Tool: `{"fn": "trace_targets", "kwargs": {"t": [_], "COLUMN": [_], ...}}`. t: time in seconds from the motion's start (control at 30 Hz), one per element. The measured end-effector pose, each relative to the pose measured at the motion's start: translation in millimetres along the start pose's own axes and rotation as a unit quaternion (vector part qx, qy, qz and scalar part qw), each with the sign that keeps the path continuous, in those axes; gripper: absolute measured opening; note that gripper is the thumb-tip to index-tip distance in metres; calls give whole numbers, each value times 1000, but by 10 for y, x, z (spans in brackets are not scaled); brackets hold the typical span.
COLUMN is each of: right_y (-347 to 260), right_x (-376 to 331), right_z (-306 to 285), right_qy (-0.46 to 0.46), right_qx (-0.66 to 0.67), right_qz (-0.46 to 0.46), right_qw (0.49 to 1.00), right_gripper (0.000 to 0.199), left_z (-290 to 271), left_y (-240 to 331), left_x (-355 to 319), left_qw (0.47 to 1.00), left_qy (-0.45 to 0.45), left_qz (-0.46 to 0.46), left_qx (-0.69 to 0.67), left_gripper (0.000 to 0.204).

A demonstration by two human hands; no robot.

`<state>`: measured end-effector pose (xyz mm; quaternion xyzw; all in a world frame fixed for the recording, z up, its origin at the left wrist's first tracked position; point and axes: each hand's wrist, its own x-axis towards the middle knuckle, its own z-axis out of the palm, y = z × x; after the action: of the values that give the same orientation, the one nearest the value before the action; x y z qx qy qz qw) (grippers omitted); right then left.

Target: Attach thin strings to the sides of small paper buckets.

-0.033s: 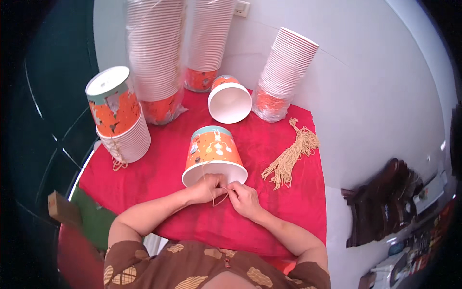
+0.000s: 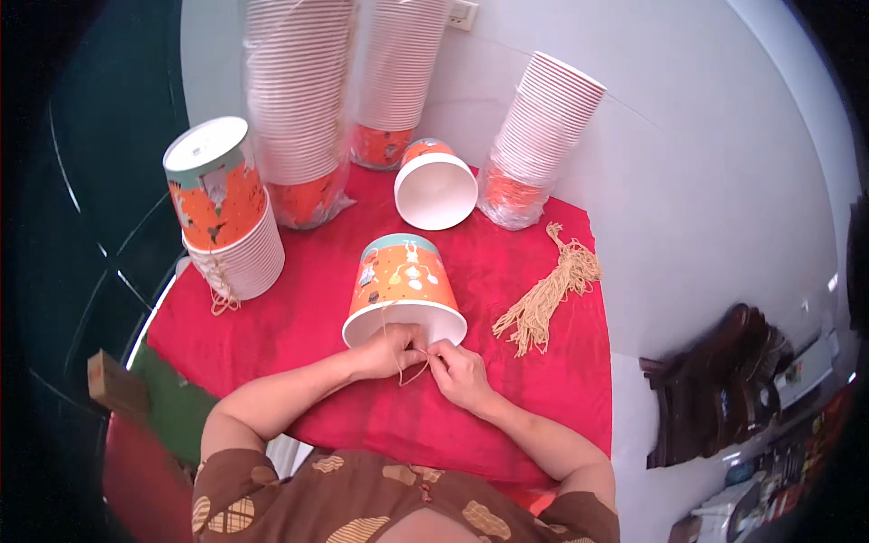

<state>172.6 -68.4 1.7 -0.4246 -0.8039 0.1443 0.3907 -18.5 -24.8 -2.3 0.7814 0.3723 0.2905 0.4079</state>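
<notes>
An orange paper bucket (image 2: 405, 276) with a teal band lies on its side in front of me, its white mouth toward me. My left hand (image 2: 389, 351) is at the mouth's near rim, fingers closed in a pinch on a thin tan cord (image 2: 412, 376). My right hand (image 2: 459, 373) pinches the same cord just to the right, and the fingertips of both hands nearly meet. A loop of cord hangs below them, and a strand crosses the bucket's rim. Whether the cord is knotted is too small to tell.
A bundle of tan cords (image 2: 549, 294) lies at right on the red cloth (image 2: 534, 398). Behind are another tipped bucket (image 2: 436, 192) and tall wrapped bucket stacks (image 2: 301, 100). At left, an upturned bucket (image 2: 215, 199) tops a shorter stack (image 2: 244, 258) with cord hanging from it.
</notes>
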Motion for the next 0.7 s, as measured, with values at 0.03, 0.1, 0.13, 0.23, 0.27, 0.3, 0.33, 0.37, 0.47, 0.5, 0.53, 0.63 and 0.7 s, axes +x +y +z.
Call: {"fn": "trace_targets", "kwargs": {"t": [0.03, 0.1, 0.13, 0.23, 0.27, 0.3, 0.33, 0.37, 0.47, 0.5, 0.53, 0.63, 0.7], "right_y": [2, 12, 16, -8, -24, -29, -34, -33, -18, -15, -31, -35, -19], "right_x": [-12, -29, -27, -20, -23, -28, -28, -30, -21, -21, -6, 3, 10], "right_z": [-11, -25, -4, 5, -9, -14, -21, -24, -18, -13, -21, -7, -2], "right_qy": [-2, -11, -15, -32, -33, -42, -30, -17, -23, -20, -24, -15, -8], "right_qx": [5, 12, 19, 29, 33, 36, 44, 52, 67, 74, 70, 98, 95], "right_qz": [3, 3, 10, 29, 39, 40, 39, 39, 49, 51, 50, 58, 44], "right_qw": [1000, 1000, 1000, 999, 998, 998, 998, 998, 996, 996, 996, 993, 994], "right_gripper": [8, 8, 8, 9, 9, 9, 8, 8, 7, 7, 6, 6, 5], "left_z": [-15, -89, -83, -79, -72, -60, -63, -95, -118, -99, -96, -78, -65], "left_y": [38, 178, 152, 89, 95, 107, 142, 201, 263, 243, 219, 220, 228], "left_x": [2, -1, -8, -24, -30, -36, -27, -14, 4, 5, 19, 26, 20], "left_qw": [1000, 997, 994, 991, 993, 990, 986, 984, 974, 973, 975, 972, 946], "left_qy": [5, -42, -38, -25, -18, -16, -18, -40, -34, -32, -18, -1, 7], "left_qz": [-4, -51, -68, -85, -65, -88, -108, -117, -142, -147, -139, -140, -156], "left_qx": [-7, -34, -72, -95, -98, -112, -127, -128, -173, -177, -175, -188, -284], "left_gripper": [15, 14, 12, 11, 11, 11, 11, 11, 11, 11, 10, 9, 10]}}
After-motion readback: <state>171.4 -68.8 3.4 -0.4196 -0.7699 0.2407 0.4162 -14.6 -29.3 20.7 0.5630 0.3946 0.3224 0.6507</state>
